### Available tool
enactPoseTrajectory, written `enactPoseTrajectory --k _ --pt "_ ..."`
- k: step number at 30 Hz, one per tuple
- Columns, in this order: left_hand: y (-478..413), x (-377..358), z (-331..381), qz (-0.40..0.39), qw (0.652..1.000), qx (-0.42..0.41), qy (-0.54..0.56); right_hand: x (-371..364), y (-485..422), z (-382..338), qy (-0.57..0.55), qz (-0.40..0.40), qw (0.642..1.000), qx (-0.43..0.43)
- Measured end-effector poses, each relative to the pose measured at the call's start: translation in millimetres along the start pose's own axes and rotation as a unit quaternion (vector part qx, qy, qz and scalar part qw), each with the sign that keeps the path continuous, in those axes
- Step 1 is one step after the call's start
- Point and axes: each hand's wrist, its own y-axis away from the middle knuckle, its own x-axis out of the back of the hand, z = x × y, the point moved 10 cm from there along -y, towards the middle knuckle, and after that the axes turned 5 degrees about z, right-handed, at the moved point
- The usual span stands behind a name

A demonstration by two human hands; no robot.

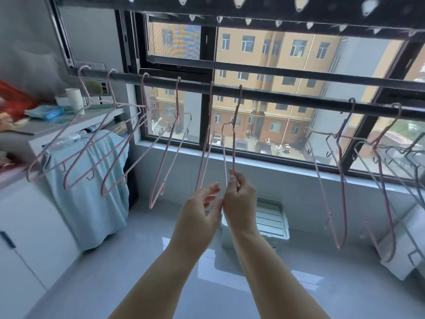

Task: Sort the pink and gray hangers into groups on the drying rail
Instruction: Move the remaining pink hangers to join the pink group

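Pinching a pink hanger (234, 146) with the right hand (240, 196), left hand (200, 208) slack and empty, probably needing a slide leftward along the rail (287, 97).

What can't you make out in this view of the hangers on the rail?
Head view:
Gray hangers: cut off by the right edge, count unclear.
Pink hanger: lower end hidden by the right hand pinching it.
Shelf clutter: blurred, cut off by the left edge.
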Motion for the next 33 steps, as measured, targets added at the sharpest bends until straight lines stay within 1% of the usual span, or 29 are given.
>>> enactPoseTrajectory --k 6,10,15,17,18,20,22,24,25,26,28,29,31,33 --pt "-5.1 4.8 -5.0 -0.004 1.000 0.008 -0.003 -8.4 5.5 2.8 0.007 0.010 1.000 -0.009" --pt "-5.7 4.8 -8.2 -0.014 1.000 0.011 -0.001 -8.2 8.3 4.8 0.004 0.018 0.999 -0.032" --pt "2.4 -5.0 -8.1 -0.035 0.999 0.005 -0.001 -0.4 14.8 12.2 -0.013 -0.022 0.997 -0.075" --pt "5.3 -12.2 -5.5 -0.045 0.999 -0.002 -0.005 13.3 17.7 9.6 0.024 -0.021 0.998 -0.062" --pt "6.5 -16.0 -3.2 -0.049 0.999 -0.007 -0.009 27.5 17.5 5.0 0.060 -0.001 0.997 -0.041" --pt "8.5 -25.0 4.0 -0.058 0.998 -0.023 -0.014 69.8 15.9 -15.7 0.129 0.075 0.988 0.032" --pt "8.1 -36.1 10.4 -0.071 0.996 -0.042 -0.021 118.9 13.7 -36.0 0.200 0.152 0.964 0.091" --pt "4.0 -48.4 10.4 -0.081 0.994 -0.046 -0.051 164.6 5.5 -42.8 0.286 0.198 0.932 0.098" --pt "1.5 -53.9 8.3 -0.084 0.993 -0.041 -0.071 181.8 -1.0 -40.6 0.331 0.198 0.919 0.081" --pt "-0.8 -58.0 5.3 -0.083 0.992 -0.033 -0.087 194.0 -8.1 -33.4 0.373 0.180 0.909 0.053" --pt "-3.0 -63.6 -0.2 -0.080 0.992 -0.014 -0.097 207.3 -20.3 -8.6 0.420 0.121 0.899 -0.019" --pt "-2.7 -65.5 -2.3 -0.080 0.993 -0.004 -0.089 210.4 -24.8 6.2 0.413 0.096 0.904 -0.055" --pt "-2.4 -67.3 -5.3 -0.080 0.995 0.004 -0.067 210.5 -30.4 28.7 0.359 0.074 0.924 -0.114" --pt "-3.8 -66.8 -8.8 -0.078 0.995 0.003 -0.056 205.0 -33.8 40.3 0.253 0.085 0.955 -0.131"
